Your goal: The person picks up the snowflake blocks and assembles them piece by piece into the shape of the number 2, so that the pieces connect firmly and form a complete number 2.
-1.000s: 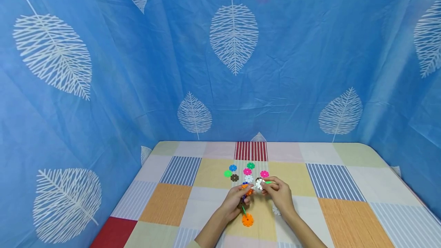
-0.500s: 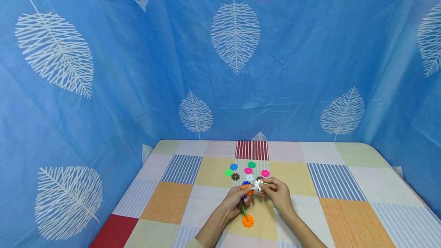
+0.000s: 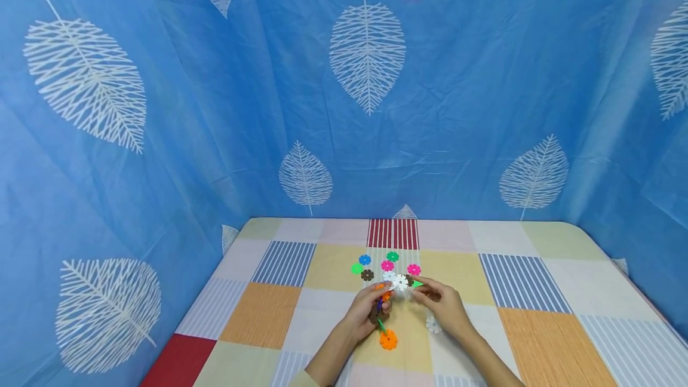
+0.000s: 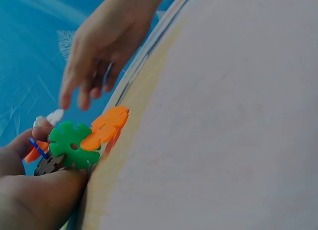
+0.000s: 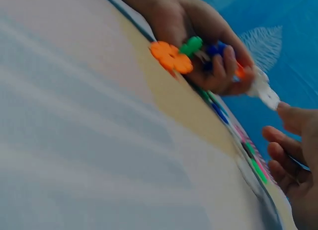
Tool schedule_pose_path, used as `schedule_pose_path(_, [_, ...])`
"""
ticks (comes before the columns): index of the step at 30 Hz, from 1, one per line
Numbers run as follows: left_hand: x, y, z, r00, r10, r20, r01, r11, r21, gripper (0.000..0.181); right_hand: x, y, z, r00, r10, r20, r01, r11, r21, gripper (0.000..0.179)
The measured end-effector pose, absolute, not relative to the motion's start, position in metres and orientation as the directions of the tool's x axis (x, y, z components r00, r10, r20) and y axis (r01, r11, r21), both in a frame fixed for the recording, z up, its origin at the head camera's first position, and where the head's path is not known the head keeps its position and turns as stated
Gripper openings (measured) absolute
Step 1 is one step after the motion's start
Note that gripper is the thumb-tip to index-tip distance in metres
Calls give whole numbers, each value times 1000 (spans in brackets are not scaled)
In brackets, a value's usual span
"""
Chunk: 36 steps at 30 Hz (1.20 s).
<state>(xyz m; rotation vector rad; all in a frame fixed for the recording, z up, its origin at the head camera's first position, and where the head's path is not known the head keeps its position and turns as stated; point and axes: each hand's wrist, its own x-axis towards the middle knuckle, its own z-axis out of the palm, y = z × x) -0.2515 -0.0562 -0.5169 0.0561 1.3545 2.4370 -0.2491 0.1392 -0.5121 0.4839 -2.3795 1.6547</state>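
My left hand (image 3: 362, 313) grips a chain of slotted plastic discs joined edge to edge. An orange disc (image 3: 389, 339) hangs at its lower end. Above that come a green disc (image 4: 69, 138), a brown disc (image 4: 48, 165), a blue disc (image 4: 39, 148) and a second orange disc, partly covered by the fingers. At the upper end, white discs (image 3: 400, 282) stick out past the left thumb. My right hand (image 3: 450, 309) is just right of them, thumb and fingers apart, with nothing seen between them. In the right wrist view its thumb tip is very near the white end; contact is unclear.
Loose discs lie beyond the hands: blue (image 3: 365, 260), light green (image 3: 357, 269), brown (image 3: 367, 275), dark green (image 3: 393, 256) and pink (image 3: 414, 269), among several. Another white disc (image 3: 433, 324) lies by the right wrist. A blue leaf-print curtain (image 3: 451, 106) rises behind the patchwork-covered table (image 3: 570, 243).
My right thumb and fingers have come off the white disc they were pinching and moved slightly right. The left hand still holds the chain, its white end now a little higher.
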Motion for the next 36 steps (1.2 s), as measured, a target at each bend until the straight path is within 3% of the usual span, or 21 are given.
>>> schedule_pose_path(4, [-252, -60, -513, -935, 325, -143, -309, -547, 778, 43, -248, 164, -513, -898, -312, 312, -423, 412, -807, 32])
schedule_pose_path(9, [-252, -64, -511, -929, 318, -190, -349, -579, 737, 55, -249, 187, -517, -780, -526, 339, -582, 410, -703, 33])
schedule_pose_path(11, [-253, -64, -512, -931, 307, -200, -351, -592, 725, 56, -249, 191, -516, -744, -569, 350, -624, 404, -669, 33])
schedule_pose_path(17, [-254, -63, -510, -941, 276, -197, -333, -638, 695, 47, -247, 196, -510, -715, -625, 313, -649, 427, -630, 34])
schedule_pose_path(24, [-255, -62, -509, -947, 262, -187, -315, -632, 709, 45, -250, 198, -510, -740, -606, 292, -610, 424, -669, 26])
schedule_pose_path(28, [-255, -60, -511, -954, 249, -168, -287, -596, 750, 44, -252, 193, -513, -794, -535, 289, -548, 425, -720, 26])
schedule_pose_path(36, [-255, -57, -514, -972, 195, -130, -216, -531, 819, 44, -252, 173, -517, -847, -343, 406, -525, 416, -743, 19])
